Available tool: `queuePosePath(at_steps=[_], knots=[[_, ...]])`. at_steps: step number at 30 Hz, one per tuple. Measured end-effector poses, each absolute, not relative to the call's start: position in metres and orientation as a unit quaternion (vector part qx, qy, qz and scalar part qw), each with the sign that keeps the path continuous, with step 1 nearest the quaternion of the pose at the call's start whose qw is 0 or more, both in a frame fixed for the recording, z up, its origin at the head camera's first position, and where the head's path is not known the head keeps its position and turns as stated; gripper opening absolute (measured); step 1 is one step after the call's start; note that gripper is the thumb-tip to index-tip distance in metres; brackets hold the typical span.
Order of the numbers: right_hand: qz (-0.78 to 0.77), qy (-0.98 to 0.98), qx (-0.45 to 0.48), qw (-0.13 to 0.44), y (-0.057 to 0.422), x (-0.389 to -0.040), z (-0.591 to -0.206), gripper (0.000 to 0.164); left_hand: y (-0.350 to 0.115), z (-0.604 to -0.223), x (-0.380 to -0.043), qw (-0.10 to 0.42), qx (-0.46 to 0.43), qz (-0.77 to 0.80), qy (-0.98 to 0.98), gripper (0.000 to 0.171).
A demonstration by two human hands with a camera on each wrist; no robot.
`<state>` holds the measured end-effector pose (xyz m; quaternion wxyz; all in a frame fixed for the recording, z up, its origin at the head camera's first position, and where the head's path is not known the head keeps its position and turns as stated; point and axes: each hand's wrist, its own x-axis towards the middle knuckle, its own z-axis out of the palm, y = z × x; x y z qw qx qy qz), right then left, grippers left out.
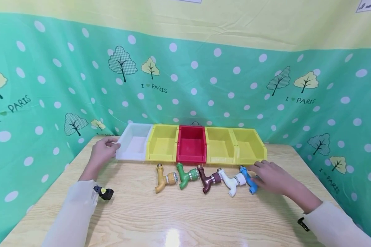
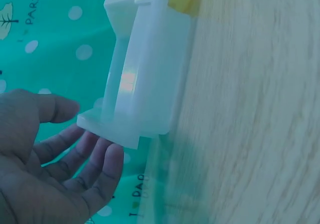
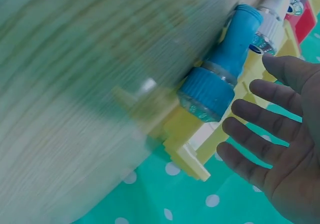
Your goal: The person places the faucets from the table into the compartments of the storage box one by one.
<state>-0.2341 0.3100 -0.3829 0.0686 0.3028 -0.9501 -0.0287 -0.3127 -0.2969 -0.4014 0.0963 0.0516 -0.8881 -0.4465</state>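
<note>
My left hand is at the left side of a white plastic bin. In the left wrist view its spread, loosely bent fingertips meet the edge of that bin, the thumb standing apart. My right hand hovers beside a blue tap at the row's right end. The right wrist view shows its fingers extended and nothing in the palm, close to the blue tap. Left of it lie a white tap, a maroon tap, a green tap and a yellow tap.
Right of the white bin, joined side by side, stand a yellow bin, a red bin and two more yellow bins, at the far end of the row. A wooden table carries everything. A patterned green curtain hangs behind.
</note>
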Motion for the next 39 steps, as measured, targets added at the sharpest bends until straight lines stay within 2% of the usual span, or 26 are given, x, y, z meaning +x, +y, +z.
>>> queuePosePath(at_steps=[6, 13, 25, 39], knots=[[-0.02, -0.949, 0.313, 0.043, 0.314, -0.232, -0.382, 0.026, -0.303, -0.406, -0.316, 0.099, 0.034, -0.45, -0.887, 0.043], [0.009, -0.943, 0.332, 0.001, 0.319, -0.23, -0.385, 0.032, -0.304, -0.408, -0.318, 0.097, 0.037, -0.456, -0.884, 0.042], [0.017, -0.919, 0.395, 0.009, 0.327, -0.232, -0.388, 0.036, -0.306, -0.408, -0.32, 0.09, 0.043, -0.458, -0.883, 0.041], [-0.036, -0.916, 0.401, -0.005, 0.322, -0.232, -0.391, 0.025, -0.307, -0.409, -0.32, 0.087, 0.035, -0.465, -0.88, 0.042]])
